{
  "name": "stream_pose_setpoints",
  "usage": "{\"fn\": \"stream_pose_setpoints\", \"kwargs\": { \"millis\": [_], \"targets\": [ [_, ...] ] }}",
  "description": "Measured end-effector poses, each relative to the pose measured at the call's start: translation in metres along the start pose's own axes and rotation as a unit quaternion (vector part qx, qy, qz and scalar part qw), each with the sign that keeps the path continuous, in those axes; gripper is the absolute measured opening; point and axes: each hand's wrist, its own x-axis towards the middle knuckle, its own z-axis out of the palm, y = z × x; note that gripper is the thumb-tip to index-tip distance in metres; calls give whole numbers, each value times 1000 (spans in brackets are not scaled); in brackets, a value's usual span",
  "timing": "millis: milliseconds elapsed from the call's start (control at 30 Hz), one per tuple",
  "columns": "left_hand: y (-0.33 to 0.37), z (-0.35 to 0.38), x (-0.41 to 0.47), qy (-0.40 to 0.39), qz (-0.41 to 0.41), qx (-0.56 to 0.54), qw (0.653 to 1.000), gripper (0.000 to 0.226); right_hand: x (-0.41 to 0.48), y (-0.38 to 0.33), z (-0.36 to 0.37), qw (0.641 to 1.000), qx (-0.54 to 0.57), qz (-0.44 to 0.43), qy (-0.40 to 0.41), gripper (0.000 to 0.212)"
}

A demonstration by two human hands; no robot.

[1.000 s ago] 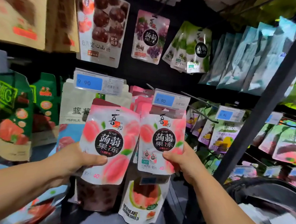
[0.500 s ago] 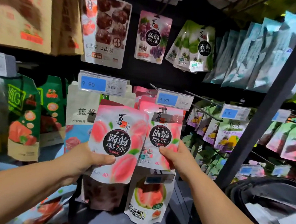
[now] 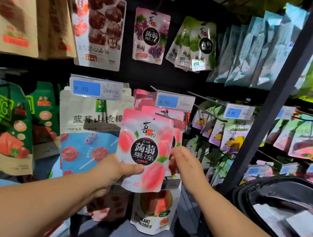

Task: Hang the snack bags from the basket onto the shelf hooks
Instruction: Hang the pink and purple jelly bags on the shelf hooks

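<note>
A: Where is the glossy pink peach-printed snack pouch (image 3: 146, 147) held?

B: It is gripped at its lower left corner by the left hand (image 3: 112, 172), with the thumb laid across the front. It is carried in front of the shelf, well apart from the black plastic basket (image 3: 248, 190) at the lower right, in which some blurred white packets can be made out.

A: And the right hand (image 3: 185, 164)?

B: It is placed just beside the pouch's right edge, fingers pointed towards the shelf. Whether anything is pinched by it cannot be told, as the fingertips are hidden behind the pouch.

A: How is the pouch oriented?

B: Its long axis is kept close to upright, leaning a little to the right, with the top edge uppermost.

A: Which relation is the next move judged to turn on?

B: The top edge is found just below, and a little left of, the blue-and-white price label (image 3: 175, 101). Matching pink pouches already hung (image 3: 172, 115) are seen directly behind, under that label. The hook itself is mostly hidden, so its tip is presumed to lie up and to the right of the pouch's top. A lift in that direction would be called for, probably guided by the left hand, while the top could be steadied by the right, which is nearer the hung row.
</note>
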Motion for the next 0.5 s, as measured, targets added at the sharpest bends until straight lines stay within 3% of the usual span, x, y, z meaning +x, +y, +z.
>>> {"fn": "stream_pose_setpoints", "kwargs": {
  "millis": [100, 167, 233, 367, 433, 500],
  "targets": [
    [-1, 8, 4, -3, 13, -10, 1000, 53, -3, 9, 2, 992, 46, 51, -101, 26],
    [0, 17, 3, -20, 34, -17, 999, 38, -4, 15, 6, 987, 89, 82, -110, 35],
    [2, 26, 4, -20, 45, -19, 999, 29, -4, 17, 8, 986, 100, 98, -92, 37],
    [4, 40, 10, -19, 69, -4, 997, 36, -2, 16, 7, 981, 156, 119, -7, 42],
    [5, 47, 11, -21, 72, 10, 997, 15, -1, 18, 5, 980, 155, 119, 24, 60],
    [6, 55, 13, -19, 71, 19, 997, 14, 0, 22, 2, 981, 154, 115, 38, 74]
  ]
}}
